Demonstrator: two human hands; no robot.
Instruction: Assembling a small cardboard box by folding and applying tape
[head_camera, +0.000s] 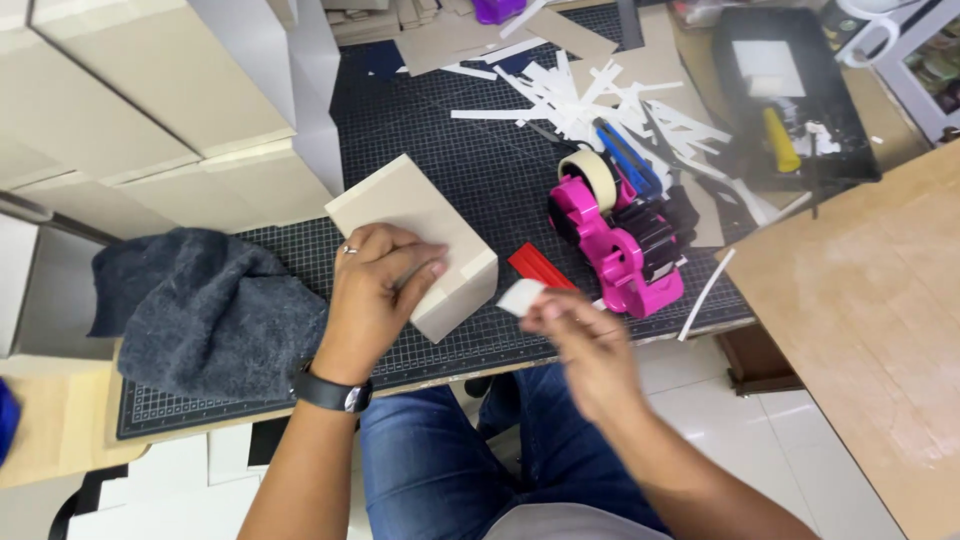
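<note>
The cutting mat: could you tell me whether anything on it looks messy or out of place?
Yes. White paper strips lie scattered in a loose heap across the far side of the mat, some overlapping the blue tool behind the pink tape dispenser. A grey cloth is crumpled on the mat's left edge.
</note>
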